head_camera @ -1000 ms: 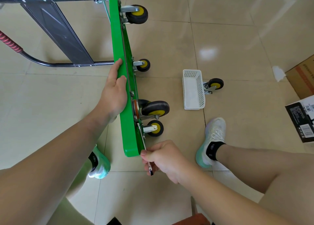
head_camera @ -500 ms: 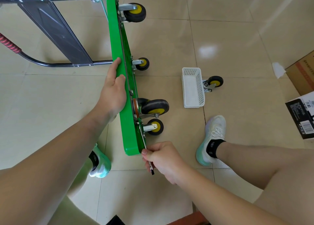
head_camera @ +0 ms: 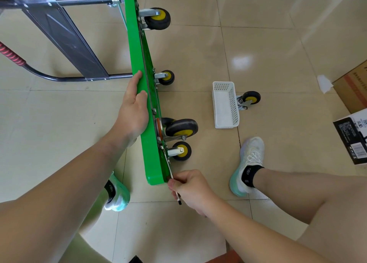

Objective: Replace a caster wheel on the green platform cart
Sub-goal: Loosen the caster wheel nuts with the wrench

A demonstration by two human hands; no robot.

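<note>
The green platform cart [head_camera: 151, 159] stands on its side edge on the tiled floor, its underside facing right. My left hand [head_camera: 134, 107] grips the top edge of the platform. My right hand [head_camera: 190, 187] is closed around a thin metal wrench [head_camera: 174, 185] whose head reaches up along the underside near the lowest caster [head_camera: 179, 151]. A larger caster [head_camera: 181, 128] sits just above it, and two more casters [head_camera: 166, 77] [head_camera: 156, 18] are mounted farther up. A loose caster [head_camera: 249, 99] lies on the floor beside a white basket [head_camera: 225, 105].
The cart's folded black handle frame [head_camera: 65, 34] with a red grip [head_camera: 10, 54] lies to the left. Cardboard boxes [head_camera: 353, 87] and a black-and-white box [head_camera: 352, 137] sit at the right. My feet in white-green shoes [head_camera: 249, 163] [head_camera: 117, 193] flank the cart.
The view shifted slightly; both hands stay where they were, the left on the platform edge and the right on the wrench.
</note>
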